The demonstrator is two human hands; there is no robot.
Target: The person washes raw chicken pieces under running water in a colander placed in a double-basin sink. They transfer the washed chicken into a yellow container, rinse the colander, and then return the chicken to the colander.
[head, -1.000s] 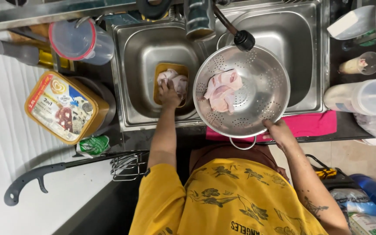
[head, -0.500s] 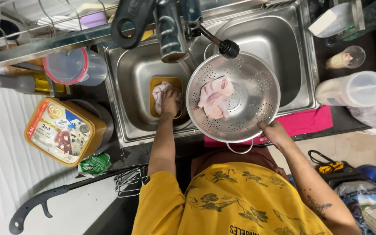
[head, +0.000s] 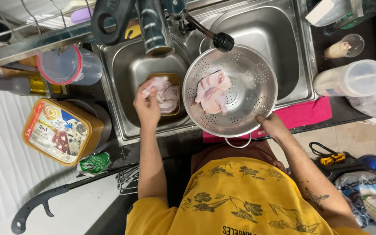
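Plastic tub (head: 62, 132), rectangular with a glossy yellow lid, is sitting at nine o'clock. Left hand (head: 146, 106) is closing around a limp pale piece of raw meat (head: 155, 85) over the small yellow container (head: 170, 98) in the steel sink (head: 127, 78). Right hand (head: 271, 126) is gripping the rim of the round perforated metal colander (head: 230, 90) at five o'clock, more pink meat pieces (head: 212, 91) lying inside.

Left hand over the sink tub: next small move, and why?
Probably carry the raw meat piece that the left hand grips across into the colander. The right hand holds the colander's rim beside the yellow tub, and meat already lies inside.
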